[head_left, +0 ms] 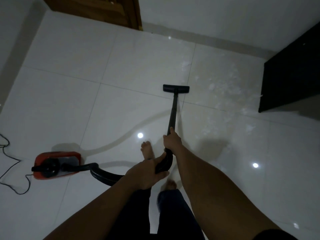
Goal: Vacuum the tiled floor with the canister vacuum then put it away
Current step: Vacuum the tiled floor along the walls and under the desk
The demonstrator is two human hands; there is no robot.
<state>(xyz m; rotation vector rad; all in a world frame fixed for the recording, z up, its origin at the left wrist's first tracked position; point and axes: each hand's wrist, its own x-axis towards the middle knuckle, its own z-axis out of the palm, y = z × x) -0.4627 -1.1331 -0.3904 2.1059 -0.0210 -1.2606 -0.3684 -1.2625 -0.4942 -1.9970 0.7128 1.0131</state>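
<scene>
Gripping the black wand (173, 111) just above its curved handle, the right hand (172, 140) was wrapped round the tube with the arm extended forward. The left hand (147, 174) was closed round the curved handle section below it, where the ribbed black hose (103, 175) joined the wand. Both forearms were bare. Two bare feet (147, 149) stood beneath the hands, and dark trousers covered the legs. The red canister (57, 164) sat on the white tiled floor (86, 110), well to the left of the hands, with its black top and hose socket facing up. From the canister the hose ran right along the floor, then curved up to the left hand. A thin black power cord (10, 163) lay in loose bends on the far side of the canister from the hands and ran out at the frame edge. The floor head (176, 88) rested flat on the tiles, well beyond the canister and to its right, at the far end of the wand. Scattered white debris (225, 94) lay on the tiles further right of the canister than the floor head. A black cabinet (290, 71) stood past that debris against the wall. A brown wooden door (103, 9) stood at the wall far beyond the canister.
</scene>
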